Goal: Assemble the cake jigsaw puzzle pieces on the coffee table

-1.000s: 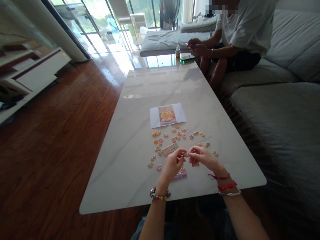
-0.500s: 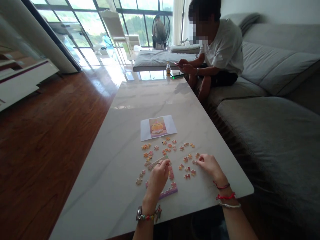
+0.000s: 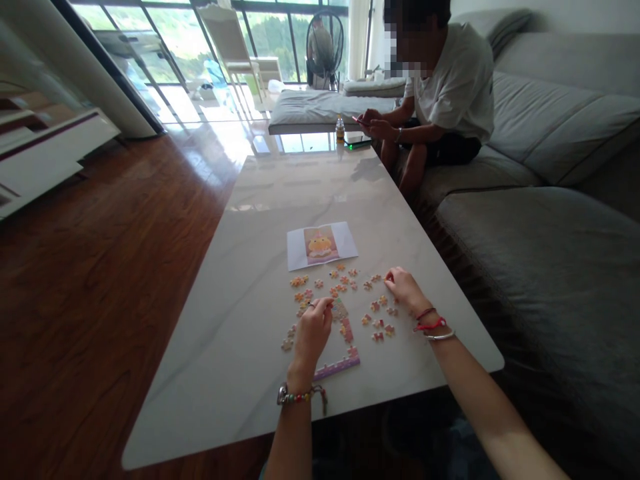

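Puzzle pieces (image 3: 379, 337) | picture sheet (image 3: 321, 245) nearby | bottle (image 3: 340, 131): any print illegible

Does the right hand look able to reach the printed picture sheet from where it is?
Probably yes: the right hand is near the printed picture sheet, nothing upright stands between them, and the nearby puzzle pieces lie flat.

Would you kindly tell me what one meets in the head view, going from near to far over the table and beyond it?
Purple puzzle strip, right hand, printed picture sheet, bottle, grey bench, fan.
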`<state>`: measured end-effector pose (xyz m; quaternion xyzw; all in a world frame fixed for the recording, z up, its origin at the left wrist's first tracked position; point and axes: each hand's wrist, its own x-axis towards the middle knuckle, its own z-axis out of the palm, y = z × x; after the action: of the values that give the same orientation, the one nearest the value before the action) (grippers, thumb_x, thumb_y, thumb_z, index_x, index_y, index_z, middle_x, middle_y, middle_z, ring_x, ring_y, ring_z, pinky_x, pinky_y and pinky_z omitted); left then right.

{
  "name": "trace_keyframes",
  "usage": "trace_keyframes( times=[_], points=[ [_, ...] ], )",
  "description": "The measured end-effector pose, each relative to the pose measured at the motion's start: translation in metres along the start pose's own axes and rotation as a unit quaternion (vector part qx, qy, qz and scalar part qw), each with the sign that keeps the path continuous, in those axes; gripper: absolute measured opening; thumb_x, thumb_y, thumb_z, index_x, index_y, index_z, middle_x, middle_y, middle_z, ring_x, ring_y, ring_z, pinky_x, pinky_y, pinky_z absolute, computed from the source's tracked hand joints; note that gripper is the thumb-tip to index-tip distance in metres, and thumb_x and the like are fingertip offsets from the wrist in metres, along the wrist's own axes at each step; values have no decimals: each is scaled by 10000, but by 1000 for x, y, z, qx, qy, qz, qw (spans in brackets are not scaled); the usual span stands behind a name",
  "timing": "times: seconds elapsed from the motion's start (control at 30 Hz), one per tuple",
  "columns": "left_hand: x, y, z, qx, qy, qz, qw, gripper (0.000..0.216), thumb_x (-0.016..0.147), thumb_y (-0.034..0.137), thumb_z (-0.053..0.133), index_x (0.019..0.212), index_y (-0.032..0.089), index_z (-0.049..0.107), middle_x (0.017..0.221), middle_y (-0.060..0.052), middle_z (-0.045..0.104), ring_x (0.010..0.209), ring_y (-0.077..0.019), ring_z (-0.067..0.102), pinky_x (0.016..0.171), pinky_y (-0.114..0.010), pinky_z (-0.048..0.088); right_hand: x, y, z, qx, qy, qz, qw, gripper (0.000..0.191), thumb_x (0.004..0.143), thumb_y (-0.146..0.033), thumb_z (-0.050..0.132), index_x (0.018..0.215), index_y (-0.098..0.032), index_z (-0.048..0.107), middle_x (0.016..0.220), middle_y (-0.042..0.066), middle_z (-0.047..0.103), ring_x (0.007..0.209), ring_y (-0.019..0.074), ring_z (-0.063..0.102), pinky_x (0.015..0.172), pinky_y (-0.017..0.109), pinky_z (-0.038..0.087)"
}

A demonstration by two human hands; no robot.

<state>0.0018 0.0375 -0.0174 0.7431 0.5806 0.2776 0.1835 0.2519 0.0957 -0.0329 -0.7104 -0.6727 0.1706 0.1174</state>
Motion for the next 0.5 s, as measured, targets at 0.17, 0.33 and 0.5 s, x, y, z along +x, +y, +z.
trace_keyframes(
  times=[0.17, 0.33, 0.5],
  points=[
    [-2, -3, -2, 1, -2, 5, 1000, 207, 811, 168, 386, 925, 184, 558, 871, -49, 624, 805, -160, 581, 731, -282, 446, -14, 4, 1, 11, -21, -5, 1000, 65, 697, -171, 571, 737, -144, 614, 768, 59, 629, 719, 134, 564, 664, 217, 405],
    [-2, -3, -3, -3, -10, 18, 1000, 208, 812, 170, 386, 925, 189, 559, 874, -47, 626, 808, -158, 583, 734, -279, 444, -35, 17, -9, 104, 53, 3, 993, 132, 707, -172, 560, 825, -159, 618, 781, 38, 648, 686, 123, 580, 654, 223, 431],
    [-2, -3, -4, 10, -10, 9, 1000, 206, 813, 180, 386, 915, 188, 565, 867, -49, 622, 777, -150, 584, 714, -266, 444, -64, 32, -15, 108, 147, 22, 983, 137, 728, -209, 540, 821, -151, 621, 816, 53, 629, 632, 129, 563, 663, 264, 447]
  ],
)
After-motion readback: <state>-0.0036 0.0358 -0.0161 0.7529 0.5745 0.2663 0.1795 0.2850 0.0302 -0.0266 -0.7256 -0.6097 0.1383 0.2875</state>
